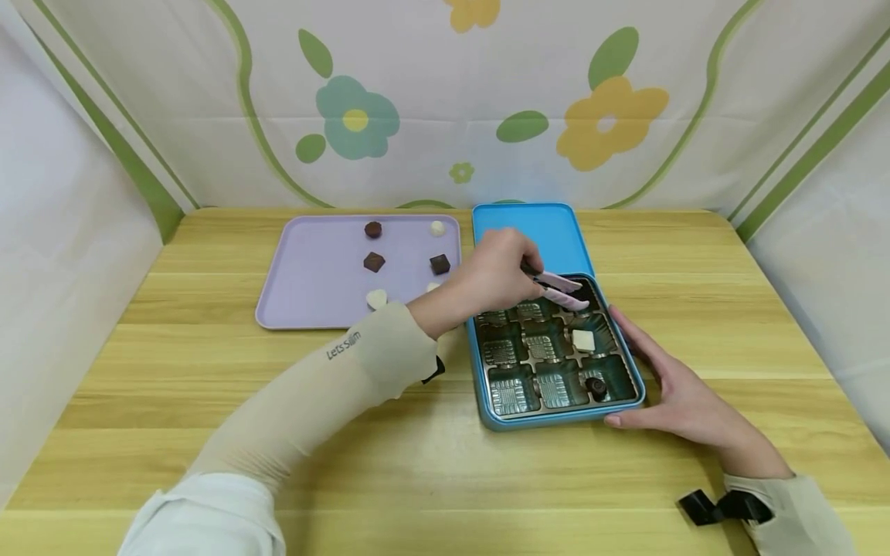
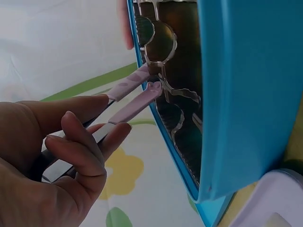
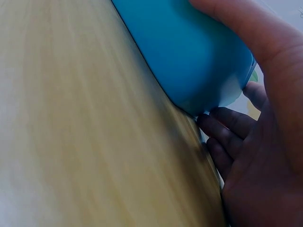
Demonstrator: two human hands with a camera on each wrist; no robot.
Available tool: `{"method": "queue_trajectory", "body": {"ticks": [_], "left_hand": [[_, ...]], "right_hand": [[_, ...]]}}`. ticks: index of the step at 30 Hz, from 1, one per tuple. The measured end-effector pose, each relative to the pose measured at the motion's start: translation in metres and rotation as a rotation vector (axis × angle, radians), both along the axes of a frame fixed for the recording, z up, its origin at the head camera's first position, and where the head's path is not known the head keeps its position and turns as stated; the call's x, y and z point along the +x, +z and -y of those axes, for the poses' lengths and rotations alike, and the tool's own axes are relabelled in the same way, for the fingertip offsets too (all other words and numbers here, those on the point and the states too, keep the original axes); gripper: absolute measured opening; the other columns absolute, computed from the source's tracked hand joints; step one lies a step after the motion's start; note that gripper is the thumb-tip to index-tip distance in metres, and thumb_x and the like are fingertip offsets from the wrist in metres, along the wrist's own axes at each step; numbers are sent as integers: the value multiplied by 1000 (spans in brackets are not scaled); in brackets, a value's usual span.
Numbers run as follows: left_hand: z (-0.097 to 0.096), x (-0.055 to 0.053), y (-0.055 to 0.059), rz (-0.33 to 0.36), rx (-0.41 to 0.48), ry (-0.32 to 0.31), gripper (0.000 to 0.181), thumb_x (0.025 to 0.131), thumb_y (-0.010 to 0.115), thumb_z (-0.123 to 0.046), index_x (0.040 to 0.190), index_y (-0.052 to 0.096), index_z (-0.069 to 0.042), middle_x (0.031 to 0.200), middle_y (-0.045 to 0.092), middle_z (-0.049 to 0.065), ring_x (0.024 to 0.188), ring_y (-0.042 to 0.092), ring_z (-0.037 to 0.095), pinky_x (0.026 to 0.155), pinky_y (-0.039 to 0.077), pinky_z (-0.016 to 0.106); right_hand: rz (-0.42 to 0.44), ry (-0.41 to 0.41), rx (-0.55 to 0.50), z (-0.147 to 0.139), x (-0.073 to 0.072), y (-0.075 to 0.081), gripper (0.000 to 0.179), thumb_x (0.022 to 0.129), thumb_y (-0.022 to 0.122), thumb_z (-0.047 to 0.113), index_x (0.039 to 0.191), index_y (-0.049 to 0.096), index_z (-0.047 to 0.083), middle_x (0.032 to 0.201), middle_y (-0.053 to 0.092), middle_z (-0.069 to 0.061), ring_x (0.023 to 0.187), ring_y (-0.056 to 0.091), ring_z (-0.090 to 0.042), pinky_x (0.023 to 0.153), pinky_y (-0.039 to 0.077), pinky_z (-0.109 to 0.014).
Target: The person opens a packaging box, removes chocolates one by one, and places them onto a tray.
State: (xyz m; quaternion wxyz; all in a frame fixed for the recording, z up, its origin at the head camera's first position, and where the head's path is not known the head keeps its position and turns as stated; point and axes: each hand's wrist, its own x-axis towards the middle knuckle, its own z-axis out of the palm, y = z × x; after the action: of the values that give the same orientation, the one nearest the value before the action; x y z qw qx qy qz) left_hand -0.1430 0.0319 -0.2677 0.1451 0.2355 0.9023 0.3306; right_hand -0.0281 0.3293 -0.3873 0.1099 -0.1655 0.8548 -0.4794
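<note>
My left hand (image 1: pixel 502 269) grips tongs (image 2: pixel 135 101) with pale pink tips. The tips stand slightly apart over the back right compartment of a blue tin (image 1: pixel 556 423); what is beneath them is hard to make out. The tin's dark divided insert (image 1: pixel 537 378) has a white square chocolate (image 1: pixel 583 340) in the middle right compartment and a dark chocolate (image 1: pixel 596 388) in the front right one. Against the tin's right front corner rests my right hand (image 1: pixel 677 390), thumb on the front and extended fingers along the right side.
On the left lies a lilac tray (image 1: pixel 316 270) with several brown, dark and white chocolates, including a brown one (image 1: pixel 374 262) and a dark square (image 1: pixel 439 264). The tin's blue lid (image 1: pixel 531 228) lies behind it. A patterned cloth (image 1: pixel 431 100) closes off the back of the wooden table (image 1: pixel 431 471).
</note>
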Motion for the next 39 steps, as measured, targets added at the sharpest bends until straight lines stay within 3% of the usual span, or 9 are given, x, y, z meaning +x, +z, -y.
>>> {"method": "queue_trajectory", "body": {"ticks": [4, 10, 14, 17, 20, 26, 29, 34, 39], "left_hand": [[-10, 1, 1, -6, -34, 6, 14, 95, 78, -4, 107, 83, -5, 108, 81, 7, 96, 68, 18, 80, 56, 27], [-17, 4, 0, -14, -40, -7, 14, 96, 70, 5, 91, 80, -5, 86, 73, 5, 76, 47, 14, 69, 43, 23], [-14, 5, -1, -14, -33, -11, 7, 97, 76, -2, 100, 82, -5, 96, 77, 6, 82, 59, 14, 76, 51, 23], [-9, 2, -3, 0, 0, -10, 13, 96, 80, -7, 109, 83, -3, 109, 81, 9, 97, 68, 19, 83, 57, 26], [-1, -2, -8, 23, 49, -9, 17, 96, 82, -10, 111, 83, -2, 110, 80, 11, 99, 68, 20, 80, 54, 25], [15, -7, -22, 168, 182, 67, 18, 95, 84, -12, 112, 84, -7, 107, 78, 8, 81, 63, 15, 67, 50, 24], [20, -7, -26, 242, 245, 104, 17, 95, 84, -12, 112, 84, -8, 102, 78, 7, 72, 65, 22, 60, 50, 25], [26, -5, -29, 293, 298, 136, 15, 95, 84, -12, 109, 84, -9, 99, 77, 6, 72, 68, 30, 63, 53, 29], [34, -1, -30, 310, 331, 170, 16, 94, 86, -13, 109, 84, -9, 100, 76, 5, 63, 62, 19, 66, 56, 34]], "right_hand": [[3, 1, 2, 0, 1, 0, 136, 73, 99, 5, 175, 12, 31, 180, 21, 3, 151, 26, 12, 108, 24, 1], [22, 6, -3, 1, 0, -1, 136, 74, 99, 5, 175, 11, 31, 180, 20, 6, 152, 26, 11, 108, 25, 0], [26, 1, 3, 1, 0, 1, 137, 73, 99, 6, 175, 11, 31, 180, 21, 6, 151, 26, 11, 107, 26, -1], [26, -2, 5, 1, 1, 2, 137, 73, 100, 6, 175, 11, 31, 180, 21, 5, 151, 26, 11, 107, 26, -1], [31, -4, 5, 1, 2, 2, 137, 73, 100, 6, 175, 11, 33, 180, 21, 6, 152, 26, 11, 108, 25, -1], [30, -5, 4, 1, 3, 3, 137, 73, 100, 6, 174, 12, 35, 180, 21, 6, 152, 25, 12, 108, 24, 0], [33, -5, 2, 1, 3, 2, 137, 73, 100, 6, 174, 12, 36, 180, 20, 6, 152, 26, 12, 109, 24, -1], [45, -8, 2, 1, 3, 1, 138, 73, 100, 7, 174, 12, 37, 180, 22, 6, 151, 27, 11, 109, 24, -2], [31, 2, 6, 2, -2, 0, 138, 72, 101, 8, 174, 12, 34, 180, 22, 5, 151, 27, 11, 109, 24, -1]]}}
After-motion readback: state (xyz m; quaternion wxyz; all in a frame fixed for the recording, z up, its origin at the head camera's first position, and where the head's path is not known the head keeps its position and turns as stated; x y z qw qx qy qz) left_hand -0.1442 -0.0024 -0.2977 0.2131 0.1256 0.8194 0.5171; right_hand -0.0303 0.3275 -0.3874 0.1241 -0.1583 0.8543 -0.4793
